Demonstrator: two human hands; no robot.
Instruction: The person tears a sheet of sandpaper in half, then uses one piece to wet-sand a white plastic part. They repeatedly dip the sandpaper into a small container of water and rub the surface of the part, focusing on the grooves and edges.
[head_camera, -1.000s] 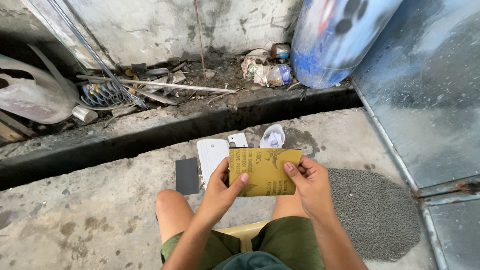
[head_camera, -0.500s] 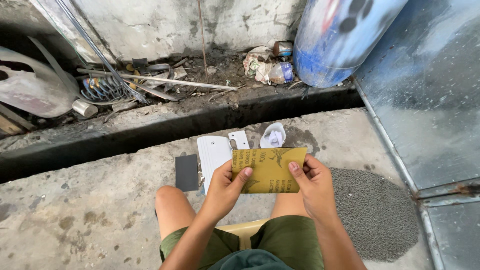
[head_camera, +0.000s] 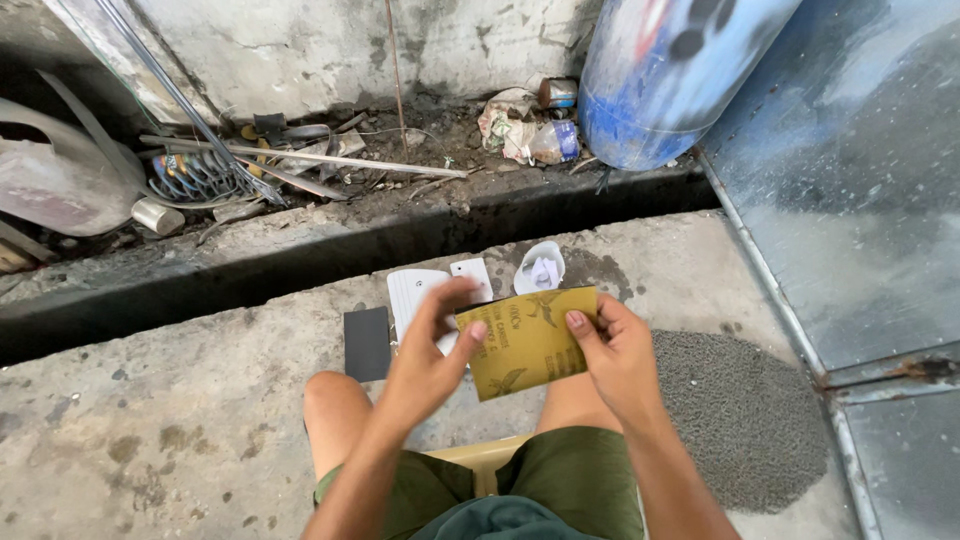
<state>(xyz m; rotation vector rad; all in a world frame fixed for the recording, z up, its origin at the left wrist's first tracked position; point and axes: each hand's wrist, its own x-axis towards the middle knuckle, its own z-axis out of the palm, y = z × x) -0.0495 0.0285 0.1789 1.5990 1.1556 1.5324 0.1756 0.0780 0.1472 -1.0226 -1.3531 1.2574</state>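
Between my knees I hold a mustard-yellow sheet of sandpaper (head_camera: 527, 343), printed back side up and tilted. My right hand (head_camera: 618, 355) pinches its right edge with thumb on top. My left hand (head_camera: 432, 350) grips the left edge, fingers raised over the sheet. On the concrete floor just beyond lie a white ribbed plastic panel (head_camera: 412, 296), a small white rectangular piece (head_camera: 471, 274), a crumpled white paper (head_camera: 541, 268) and a dark grey square sheet (head_camera: 367, 343).
A dark drain channel (head_camera: 300, 270) crosses the floor ahead, with scrap rods, wire and litter (head_camera: 525, 125) behind it along the wall. A blue barrel (head_camera: 665, 75) stands at the back right. A grey gritty mat (head_camera: 740, 420) lies right of my leg.
The sandpaper has tilted and come lower and closer to me. My left hand has shifted its grip, fingers now lifted above the sheet's left edge.
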